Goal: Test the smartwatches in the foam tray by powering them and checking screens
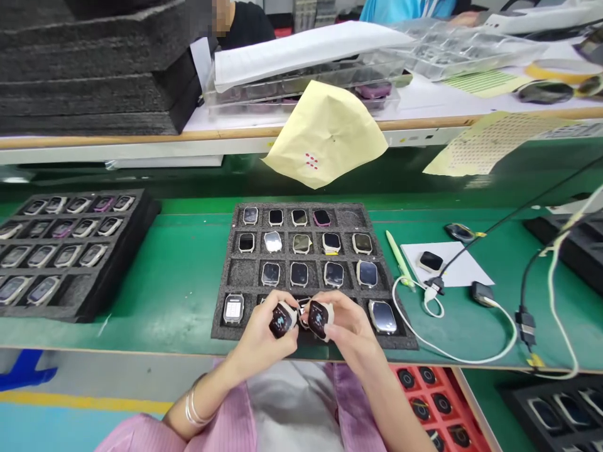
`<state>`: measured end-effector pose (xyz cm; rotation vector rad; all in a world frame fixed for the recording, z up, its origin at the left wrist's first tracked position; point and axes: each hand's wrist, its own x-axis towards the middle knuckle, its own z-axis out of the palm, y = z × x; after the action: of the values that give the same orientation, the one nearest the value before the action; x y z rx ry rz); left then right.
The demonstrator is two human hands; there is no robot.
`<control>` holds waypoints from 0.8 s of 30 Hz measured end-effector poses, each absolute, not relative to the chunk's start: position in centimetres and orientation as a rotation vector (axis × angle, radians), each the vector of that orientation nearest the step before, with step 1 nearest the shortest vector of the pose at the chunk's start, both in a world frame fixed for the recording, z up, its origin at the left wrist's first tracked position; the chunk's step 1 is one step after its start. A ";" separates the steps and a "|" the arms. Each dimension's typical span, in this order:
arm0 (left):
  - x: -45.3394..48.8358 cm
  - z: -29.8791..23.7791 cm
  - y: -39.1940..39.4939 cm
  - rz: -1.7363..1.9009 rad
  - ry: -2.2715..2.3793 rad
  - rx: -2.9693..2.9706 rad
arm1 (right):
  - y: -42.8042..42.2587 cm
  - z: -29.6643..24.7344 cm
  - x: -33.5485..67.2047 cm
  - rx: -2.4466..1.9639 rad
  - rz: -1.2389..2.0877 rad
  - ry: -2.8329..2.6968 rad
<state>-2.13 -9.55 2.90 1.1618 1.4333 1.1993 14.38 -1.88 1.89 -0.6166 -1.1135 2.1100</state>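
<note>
Over a green bench (188, 263), the left hand (262, 336) and right hand (354, 323) each pinch one lit smartwatch (281, 320) between closed thumb and fingers, screen marks unreadable, above a black foam tray (241, 274), a red-marked yellow sheet (330, 135) hanging beyond.

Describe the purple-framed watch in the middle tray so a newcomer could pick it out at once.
On the green bench, find the dark foam tray in the middle, straight ahead of the person. Look along its farthest row to the fourth watch from the left. Its purple frame sets it apart: the other watches in that row have paler frames.
</note>
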 end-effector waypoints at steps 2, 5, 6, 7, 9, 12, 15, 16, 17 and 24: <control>-2.2 2.8 -9.5 1.197 1.436 1.157 | -1.9 1.9 14.5 -0.642 2.091 -1.108; -2.3 2.4 -9.6 1.209 1.443 1.141 | -2.1 1.8 14.4 -0.641 2.092 -1.116; -2.3 2.3 -9.7 1.213 1.449 1.142 | -2.2 1.7 14.4 -0.638 2.093 -1.119; -2.3 2.3 -9.7 1.216 1.452 1.146 | -2.3 1.7 14.3 -0.636 2.091 -1.121; -2.3 2.3 -9.8 1.221 1.450 1.156 | -2.3 1.6 14.1 -0.641 2.081 -1.121; -2.3 2.4 -10.0 1.229 1.430 1.155 | -2.4 1.6 14.0 -0.645 2.074 -1.133; -2.3 2.4 -10.0 1.241 1.422 1.143 | -2.5 1.8 14.1 -0.644 2.073 -1.156; -2.4 2.4 -9.9 1.248 1.425 1.141 | -2.5 1.9 14.1 -0.651 2.068 -1.161; -2.4 2.4 -9.9 1.253 1.427 1.144 | -2.5 1.9 14.2 -0.661 2.061 -1.163; -2.7 2.5 -9.9 1.182 1.371 1.149 | -2.9 2.2 13.9 -0.723 2.057 -1.152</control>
<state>-2.74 -9.90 2.53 1.1494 1.3707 1.1821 13.93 -2.89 2.21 -0.7234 -1.1525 2.0570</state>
